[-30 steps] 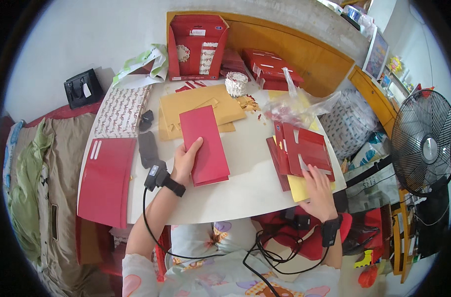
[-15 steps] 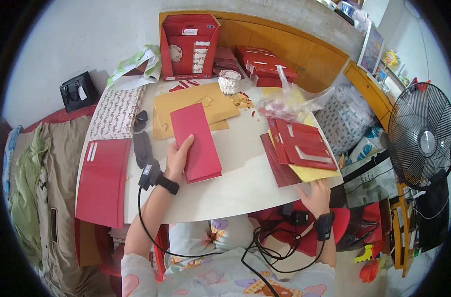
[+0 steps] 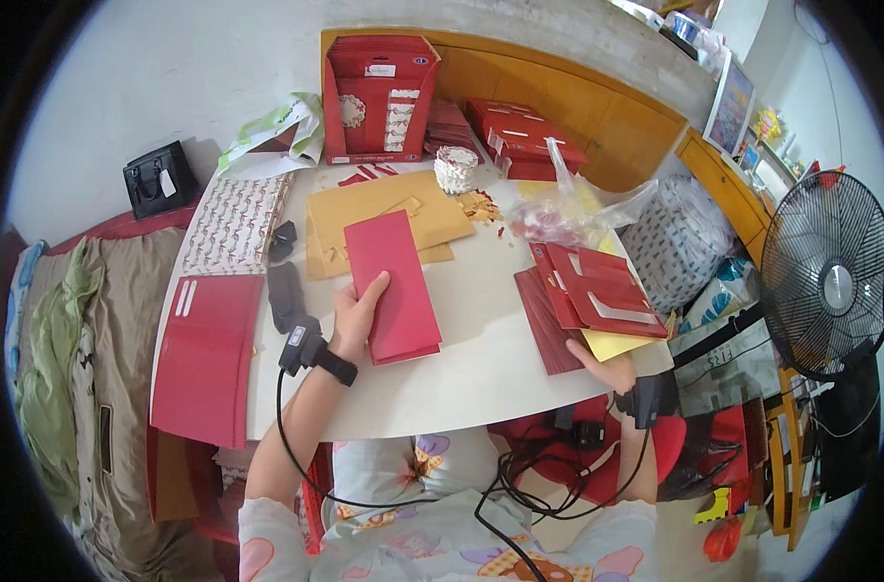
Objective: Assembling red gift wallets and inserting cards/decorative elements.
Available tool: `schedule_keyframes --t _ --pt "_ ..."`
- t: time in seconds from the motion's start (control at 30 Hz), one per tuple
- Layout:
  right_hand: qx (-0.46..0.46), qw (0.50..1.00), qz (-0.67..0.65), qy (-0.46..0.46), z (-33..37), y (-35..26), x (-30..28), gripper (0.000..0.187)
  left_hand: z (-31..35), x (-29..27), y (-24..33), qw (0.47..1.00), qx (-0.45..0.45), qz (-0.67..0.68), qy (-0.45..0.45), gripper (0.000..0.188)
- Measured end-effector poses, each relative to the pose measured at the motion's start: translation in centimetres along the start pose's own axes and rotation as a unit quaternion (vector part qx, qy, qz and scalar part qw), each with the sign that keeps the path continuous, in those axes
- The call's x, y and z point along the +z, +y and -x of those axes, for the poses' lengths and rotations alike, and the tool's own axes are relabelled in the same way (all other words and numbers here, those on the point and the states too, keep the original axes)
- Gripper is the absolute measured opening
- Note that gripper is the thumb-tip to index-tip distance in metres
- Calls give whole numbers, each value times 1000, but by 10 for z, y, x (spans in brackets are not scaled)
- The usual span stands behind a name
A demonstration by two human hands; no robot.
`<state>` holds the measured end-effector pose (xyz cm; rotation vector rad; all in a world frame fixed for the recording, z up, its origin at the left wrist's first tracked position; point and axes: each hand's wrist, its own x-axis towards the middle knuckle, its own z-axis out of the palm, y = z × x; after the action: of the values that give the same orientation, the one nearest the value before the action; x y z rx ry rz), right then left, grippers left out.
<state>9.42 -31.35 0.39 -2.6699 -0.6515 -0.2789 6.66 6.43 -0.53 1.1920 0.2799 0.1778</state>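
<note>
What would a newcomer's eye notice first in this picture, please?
Probably the bright red card in the left hand, near the picture's middle. Next might come the tall red box at the back of the white table, and the black fan at far right.

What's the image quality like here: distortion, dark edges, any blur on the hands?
Head view: corners fall to black, the wooden panel looks bowed, and neither the left hand, holding a red card, nor the right hand shows obvious blur.
</note>
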Motion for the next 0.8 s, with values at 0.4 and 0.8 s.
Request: schedule_keyframes --t 0.4,0.8 --pt "-9 1000 -25 -2 1 -49 46 38 3 2 4 1000 5 6 -7 33" --pt "-75 992 -96 -46 2 -127 39 39 -3 -13 16 996 66 31 45 30"
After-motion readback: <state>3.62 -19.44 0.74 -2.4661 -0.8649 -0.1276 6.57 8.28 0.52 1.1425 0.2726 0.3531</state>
